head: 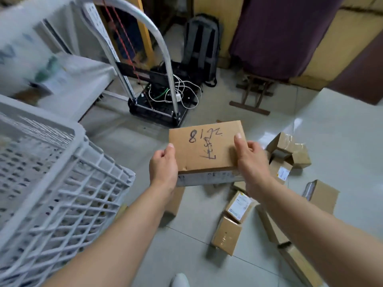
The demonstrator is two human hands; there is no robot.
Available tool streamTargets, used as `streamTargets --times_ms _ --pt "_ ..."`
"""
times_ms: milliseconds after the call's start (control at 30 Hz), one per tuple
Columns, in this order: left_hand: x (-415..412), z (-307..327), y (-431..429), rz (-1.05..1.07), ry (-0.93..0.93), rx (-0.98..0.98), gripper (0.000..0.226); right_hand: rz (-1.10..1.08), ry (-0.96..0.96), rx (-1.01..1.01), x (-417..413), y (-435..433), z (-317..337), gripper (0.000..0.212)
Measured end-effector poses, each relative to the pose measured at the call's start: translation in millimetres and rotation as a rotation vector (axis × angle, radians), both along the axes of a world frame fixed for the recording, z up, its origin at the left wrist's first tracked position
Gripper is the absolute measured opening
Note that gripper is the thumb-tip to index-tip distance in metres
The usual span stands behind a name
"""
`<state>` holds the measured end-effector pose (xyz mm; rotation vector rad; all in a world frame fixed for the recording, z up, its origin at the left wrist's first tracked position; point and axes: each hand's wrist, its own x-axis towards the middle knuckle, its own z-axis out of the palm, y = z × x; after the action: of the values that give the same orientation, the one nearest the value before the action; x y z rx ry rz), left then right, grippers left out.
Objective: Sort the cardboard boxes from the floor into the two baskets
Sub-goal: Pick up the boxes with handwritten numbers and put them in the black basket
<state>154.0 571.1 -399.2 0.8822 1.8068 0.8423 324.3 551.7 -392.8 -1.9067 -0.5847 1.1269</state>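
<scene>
A flat cardboard box (204,150) with black handwriting on top is held in the air above the floor. My left hand (163,168) grips its left edge and my right hand (251,164) grips its right edge, thumbs on top. A grey plastic lattice basket (68,183) stands at the left, close to the box. Several smaller cardboard boxes lie on the tiled floor at the right, among them a taped one (227,235), a labelled one (240,206) and a cluster (290,150) further back.
A folding hand trolley (157,108) with cables on it stands behind the box. A dark backpack (201,48) leans at the back, next to a wooden stand (252,96). A white bag (24,48) lies on a grey surface at the upper left. A shoe (179,280) shows at the bottom.
</scene>
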Motion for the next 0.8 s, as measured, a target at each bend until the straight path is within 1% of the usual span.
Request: streamTargets --times_ms 67,200,333,467,567,667,733,800 --pt "-5.8 50.3 0.1 0.023 0.015 0.068 0.037 0.000 -0.038 0.080 -6.4 1.1 49.4 0.044" --pt "-32.0 165.5 -7.8 0.054 0.026 0.188 0.032 0.017 -0.016 0.203 -33.3 -7.2 157.9 0.045" --pt "-65.4 247.1 -25.6 0.101 0.005 0.295 0.029 0.047 0.002 0.317 -69.6 -18.2 235.7 0.042" --pt "-103.6 301.9 -43.3 0.168 -0.021 0.372 0.027 0.116 -0.003 0.437 -108.4 -27.7 296.5 0.038" --pt "-134.6 328.4 -55.8 0.243 -0.055 0.429 0.027 0.171 0.003 0.518 -138.8 -29.5 327.6 0.034" --pt "-163.6 349.9 -72.0 0.331 -0.055 0.468 0.028 0.239 0.045 0.547 -172.8 -29.8 345.2 0.037" --pt "-184.3 360.1 -83.5 0.410 -0.033 0.471 0.029 0.301 0.070 0.555 -197.0 -29.1 352.6 0.032" --pt "-206.9 366.5 -96.0 0.504 -0.034 0.485 0.028 0.383 0.117 0.561 -223.5 -27.6 357.2 0.034"
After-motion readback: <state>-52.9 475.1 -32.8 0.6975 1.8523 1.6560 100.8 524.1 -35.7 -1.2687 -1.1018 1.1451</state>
